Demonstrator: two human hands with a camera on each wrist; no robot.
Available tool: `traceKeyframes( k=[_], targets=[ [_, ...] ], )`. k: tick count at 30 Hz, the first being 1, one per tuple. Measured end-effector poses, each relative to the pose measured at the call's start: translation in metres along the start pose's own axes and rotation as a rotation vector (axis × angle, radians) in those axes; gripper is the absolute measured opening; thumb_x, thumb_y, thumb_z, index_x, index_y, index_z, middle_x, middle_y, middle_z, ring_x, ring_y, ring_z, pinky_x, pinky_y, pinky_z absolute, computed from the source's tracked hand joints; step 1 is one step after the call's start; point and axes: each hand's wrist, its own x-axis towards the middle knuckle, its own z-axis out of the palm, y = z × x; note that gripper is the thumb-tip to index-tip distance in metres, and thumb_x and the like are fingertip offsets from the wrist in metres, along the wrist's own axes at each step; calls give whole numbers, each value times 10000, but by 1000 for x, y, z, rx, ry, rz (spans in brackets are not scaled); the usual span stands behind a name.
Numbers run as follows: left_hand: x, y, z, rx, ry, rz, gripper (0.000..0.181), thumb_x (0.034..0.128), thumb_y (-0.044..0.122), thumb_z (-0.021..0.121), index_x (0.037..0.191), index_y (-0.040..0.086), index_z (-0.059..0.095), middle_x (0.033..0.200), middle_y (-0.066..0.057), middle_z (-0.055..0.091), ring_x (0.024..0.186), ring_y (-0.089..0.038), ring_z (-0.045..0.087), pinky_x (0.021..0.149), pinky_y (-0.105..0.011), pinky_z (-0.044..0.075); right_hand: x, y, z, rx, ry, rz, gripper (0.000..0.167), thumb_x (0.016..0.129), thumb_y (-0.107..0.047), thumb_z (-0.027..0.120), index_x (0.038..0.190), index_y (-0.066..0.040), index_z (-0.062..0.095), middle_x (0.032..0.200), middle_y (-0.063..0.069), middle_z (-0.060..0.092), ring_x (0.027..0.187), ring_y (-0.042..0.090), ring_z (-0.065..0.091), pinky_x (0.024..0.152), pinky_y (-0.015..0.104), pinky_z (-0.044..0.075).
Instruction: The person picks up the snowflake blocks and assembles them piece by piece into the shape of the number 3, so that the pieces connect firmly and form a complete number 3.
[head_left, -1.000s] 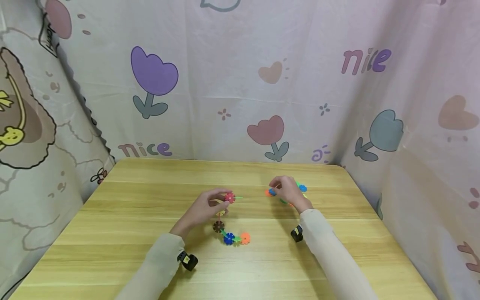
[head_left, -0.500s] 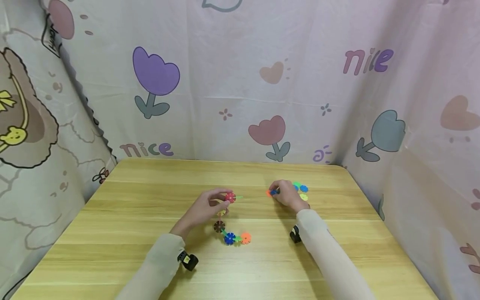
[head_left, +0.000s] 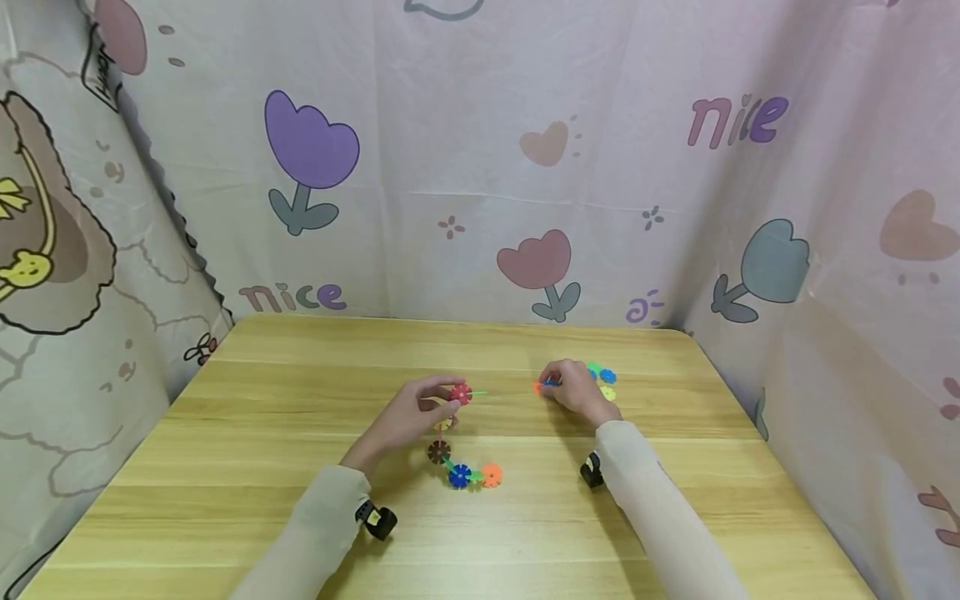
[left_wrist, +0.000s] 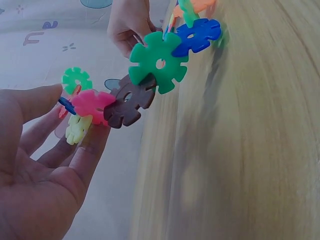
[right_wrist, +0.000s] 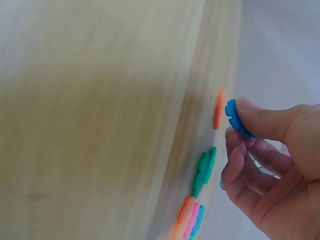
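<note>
left hand (head_left: 405, 417) pinches end of flower-disc chain (left_wrist: 145, 65); right hand (head_left: 576, 392) grips blue disc (right_wrist: 237, 121), near loose discs (right_wrist: 202, 172) on table (head_left: 300, 383); step seems fetching another piece; next move probably calls for careful alignment with chain

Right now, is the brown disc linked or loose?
Linked: left wrist view shows the brown disc joining a green disc and pink disc.
</note>
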Motion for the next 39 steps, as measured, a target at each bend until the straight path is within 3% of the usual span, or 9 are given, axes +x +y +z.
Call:
traceKeyframes(
  k=[4, 11, 16, 22, 27, 35, 39],
  targets=[
    [2, 1, -1, -1, 1, 7, 421, 1025, 202, 657, 1437, 146, 586, 1258, -294, 644, 967, -407, 735, 734, -367, 639, 1, -5, -3, 21, -1, 3, 110, 921, -109, 775, 1016, -53, 783, 917, 92, 743, 835, 199, 647, 793, 392, 556],
    [0, 0, -1, -4, -10, 11, 426, 1022, 195, 661, 1437, 128, 587, 1246, -297, 651, 972, -442, 728, 689, -299, 620, -3, -15, -4, 88, -25, 33, 143, 971, -88, 708, 1083, -23, 768, 930, 109, 738, 756, 161, 630, 687, 296, 542],
    [-2, -4, 1, 11, -8, 11, 437, 1020, 204, 665, 1437, 105, 584, 1236, -293, 654, 960, -405, 738, 732, -310, 624, -8, -21, -2, 121, -36, 51, 169, 998, -79, 665, 1122, -12, 758, 930, 100, 740, 721, 134, 620, 623, 240, 519],
    [-2, -6, 3, 18, -3, 1, 429, 1022, 189, 660, 1434, 94, 584, 1242, -295, 651, 939, -361, 742, 789, -422, 636, -11, -29, 0, 201, -59, 52, 184, 1015, -35, 614, 1144, 17, 734, 840, 101, 711, 650, 129, 605, 563, 230, 489],
    [-2, -4, 3, 35, 5, -3, 428, 1028, 210, 652, 1438, 104, 584, 1242, -283, 655, 948, -374, 740, 763, -383, 630, -12, -36, -1, 237, -72, 49, 195, 1014, -31, 612, 1162, 22, 727, 868, 117, 715, 643, 118, 607, 560, 218, 495],
    [0, -2, 1, 31, 8, 0, 430, 1026, 201, 654, 1441, 113, 582, 1243, -273, 660, 937, -362, 738, 751, -361, 620, -13, -51, -6, 310, -91, 9, 206, 1009, -35, 618, 1183, 19, 714, 867, 98, 720, 689, 198, 666, 588, 255, 546],
    [0, 0, 1, 17, 7, 0, 410, 1029, 196, 651, 1429, 131, 592, 1247, -281, 654, 952, -396, 733, 741, -364, 624, -15, -62, -6, 358, -107, -26, 203, 1014, -16, 604, 1180, 33, 710, 852, 121, 716, 710, 217, 677, 676, 417, 615]
  ],
)
